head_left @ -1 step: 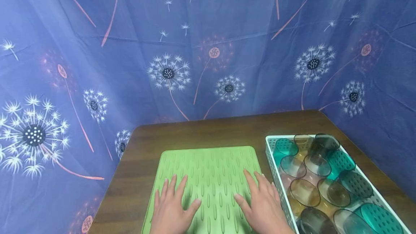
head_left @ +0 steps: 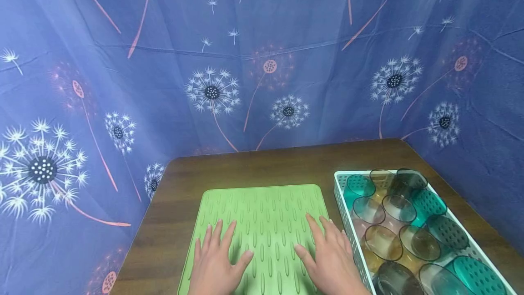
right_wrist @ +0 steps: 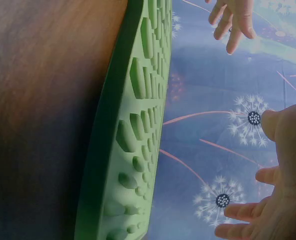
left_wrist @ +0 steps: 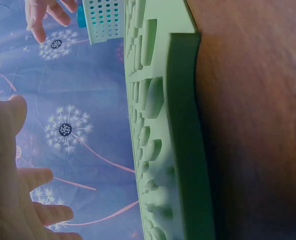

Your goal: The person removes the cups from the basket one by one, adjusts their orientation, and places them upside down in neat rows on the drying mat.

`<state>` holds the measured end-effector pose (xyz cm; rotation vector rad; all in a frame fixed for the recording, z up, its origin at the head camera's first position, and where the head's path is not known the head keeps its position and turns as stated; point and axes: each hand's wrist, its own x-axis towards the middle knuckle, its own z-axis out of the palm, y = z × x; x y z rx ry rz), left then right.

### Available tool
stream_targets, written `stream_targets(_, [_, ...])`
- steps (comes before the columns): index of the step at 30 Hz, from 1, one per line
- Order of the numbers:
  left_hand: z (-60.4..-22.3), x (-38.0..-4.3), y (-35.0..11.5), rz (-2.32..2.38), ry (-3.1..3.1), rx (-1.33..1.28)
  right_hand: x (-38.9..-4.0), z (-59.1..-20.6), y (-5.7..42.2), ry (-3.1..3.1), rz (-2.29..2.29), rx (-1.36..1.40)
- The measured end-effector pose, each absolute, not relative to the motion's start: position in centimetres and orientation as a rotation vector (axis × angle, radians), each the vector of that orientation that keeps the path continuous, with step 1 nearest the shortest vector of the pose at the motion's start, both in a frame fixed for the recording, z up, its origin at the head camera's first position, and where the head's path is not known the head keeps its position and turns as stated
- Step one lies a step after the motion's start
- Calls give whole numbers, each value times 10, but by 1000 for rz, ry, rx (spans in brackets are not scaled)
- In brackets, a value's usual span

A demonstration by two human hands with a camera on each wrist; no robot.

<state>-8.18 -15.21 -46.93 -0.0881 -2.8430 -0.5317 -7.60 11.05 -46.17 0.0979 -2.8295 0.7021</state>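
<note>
A light green mat [head_left: 262, 222] with raised oblong ridges lies flat on the wooden table. Over its left half hovers my left hand [head_left: 219, 258], palm down, fingers straight and spread. My right hand [head_left: 333, 258] is held the same way above the mat's right edge, close beside the basket. Both wrist views show a gap between each palm and the ridges, and neither hand holds anything. Tinted clear cups [head_left: 385, 242] in teal, amber, pinkish and grey stand several to a row inside the white perforated basket [head_left: 345, 208].
The basket sits along the right side of the brown table [head_left: 262, 165], its near end cut off by the frame. A blue curtain [head_left: 254, 22] printed with dandelions hangs behind the table and around both sides.
</note>
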Motion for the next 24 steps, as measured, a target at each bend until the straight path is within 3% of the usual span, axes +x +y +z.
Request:
stream_targets(9, [-468, -75, -156, -540, -2817, -121, -53, -429, 120, -2767, 704, 40])
stream_targets(15, [-469, -73, -157, -589, -2834, -106, -43, -414, 173, -2719, 565, -44])
stream_targets(24, [-465, -66, -159, -608, -2835, -111, -28, -421, 237, -2972, 406, -399])
